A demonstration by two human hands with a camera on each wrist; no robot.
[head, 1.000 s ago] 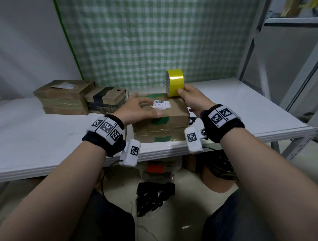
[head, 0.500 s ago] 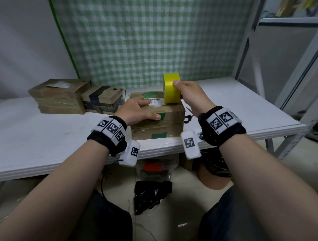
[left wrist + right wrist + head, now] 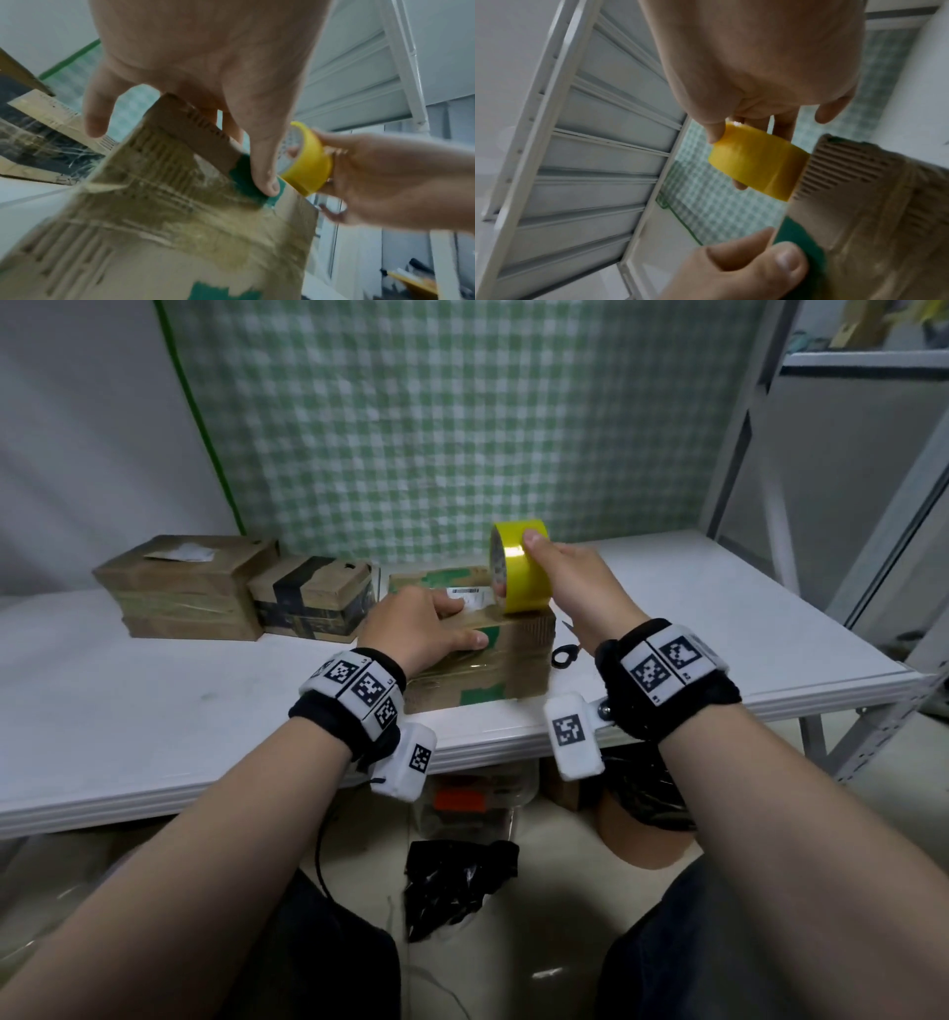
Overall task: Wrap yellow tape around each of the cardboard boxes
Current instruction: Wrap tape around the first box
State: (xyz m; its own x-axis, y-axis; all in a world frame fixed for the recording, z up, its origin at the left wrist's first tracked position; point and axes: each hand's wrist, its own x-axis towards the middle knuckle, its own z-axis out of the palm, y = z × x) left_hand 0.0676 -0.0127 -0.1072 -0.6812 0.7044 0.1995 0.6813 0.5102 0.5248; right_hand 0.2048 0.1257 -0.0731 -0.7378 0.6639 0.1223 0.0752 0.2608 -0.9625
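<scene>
Tape roll (image 3: 521, 567), yellow, stands on edge on top of the nearest cardboard box (image 3: 493, 660) at the table's (image 3: 154, 721) front edge; my right hand (image 3: 575, 588) grips it. My left hand (image 3: 421, 629) presses on the box top, thumb over the front edge.

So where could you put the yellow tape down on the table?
Bare white table lies right of the box with green patches, past the scissors. More lies left front, before the two back boxes. The middle is crowded: left hand, right hand, yellow tape roll.
</scene>
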